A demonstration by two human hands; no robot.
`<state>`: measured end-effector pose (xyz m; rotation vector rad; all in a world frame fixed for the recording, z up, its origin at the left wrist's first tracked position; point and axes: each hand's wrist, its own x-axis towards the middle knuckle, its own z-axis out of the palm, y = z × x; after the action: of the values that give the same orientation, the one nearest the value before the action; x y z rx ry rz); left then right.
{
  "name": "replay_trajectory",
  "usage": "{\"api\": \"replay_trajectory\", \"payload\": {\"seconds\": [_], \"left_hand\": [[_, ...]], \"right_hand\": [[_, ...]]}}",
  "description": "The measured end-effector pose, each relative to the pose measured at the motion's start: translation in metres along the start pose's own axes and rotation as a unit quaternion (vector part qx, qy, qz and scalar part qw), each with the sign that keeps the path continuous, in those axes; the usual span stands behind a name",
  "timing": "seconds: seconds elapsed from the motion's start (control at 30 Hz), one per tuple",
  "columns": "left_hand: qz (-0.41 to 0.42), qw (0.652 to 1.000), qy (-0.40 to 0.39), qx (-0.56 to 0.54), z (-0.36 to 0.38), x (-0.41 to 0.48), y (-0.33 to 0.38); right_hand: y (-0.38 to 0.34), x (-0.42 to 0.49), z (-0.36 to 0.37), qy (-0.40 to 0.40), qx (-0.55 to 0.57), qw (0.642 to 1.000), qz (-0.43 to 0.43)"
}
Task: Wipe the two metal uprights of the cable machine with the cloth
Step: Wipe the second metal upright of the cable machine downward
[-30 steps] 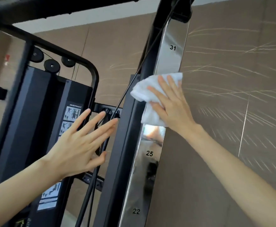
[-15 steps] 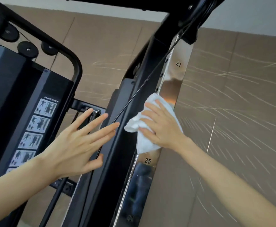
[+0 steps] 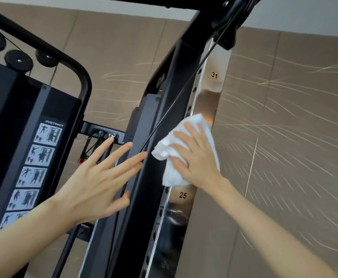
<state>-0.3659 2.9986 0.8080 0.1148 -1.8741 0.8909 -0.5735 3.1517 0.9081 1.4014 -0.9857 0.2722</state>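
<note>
Cloth (image 3: 163,150) is being pressed on the shiny upright (image 3: 184,199) by the flat right hand (image 3: 196,157) to rub it clean; left hand (image 3: 95,183) is hovering open.

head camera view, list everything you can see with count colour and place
upright: one, shiny silver, right of centre, numbered 31 and 25
cloth: one, white, flat against the upright
cable: one, black, slanting across the frame
frame: one, black, left of the upright
pulleys: three, black, top left
chart: one, black and white, on the left panel
wall: one, brown tiles, behind
left hand: one, fingers spread, in front of the frame
right hand: one, presses the cloth on the upright
</note>
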Motion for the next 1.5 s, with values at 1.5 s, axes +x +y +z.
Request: {"api": "replay_trajectory", "payload": {"seconds": [1.5], "left_hand": [[-0.062,0.986,-0.072,0.139,-0.019,0.030,0.068]], "right_hand": [[0.037,0.008,0.016,0.127,0.195,0.954,0.190]]}}
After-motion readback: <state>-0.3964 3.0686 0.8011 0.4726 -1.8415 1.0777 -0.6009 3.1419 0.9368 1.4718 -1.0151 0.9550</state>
